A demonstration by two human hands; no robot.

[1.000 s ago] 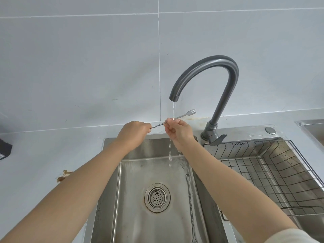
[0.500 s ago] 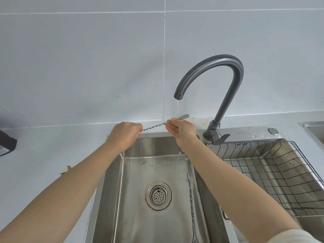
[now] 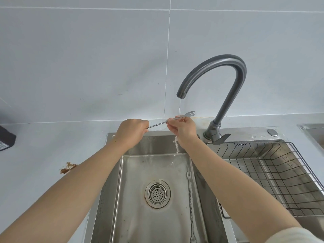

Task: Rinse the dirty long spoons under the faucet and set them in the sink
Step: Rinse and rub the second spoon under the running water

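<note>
A long twisted-stem metal spoon [image 3: 157,124] with a forked end is held level under the grey faucet [image 3: 228,88], where a thin stream of water runs. My left hand [image 3: 131,133] grips its left end. My right hand [image 3: 182,128] pinches the stem near the forked tip, right under the stream. Water spills off my right hand into the steel sink [image 3: 140,165]. A second long spoon [image 3: 190,199] lies along the right side of the sink floor.
A wire rack [image 3: 273,174] fills the right basin. The drain strainer [image 3: 157,193] sits mid-sink. A brown stain [image 3: 68,168] marks the grey counter at left, and a dark box [image 3: 6,139] sits at the far left edge.
The spoon and both hands shifted slightly left, then back right, so the forked end sticks out again past my right hand. Water now splashes below the hand.
</note>
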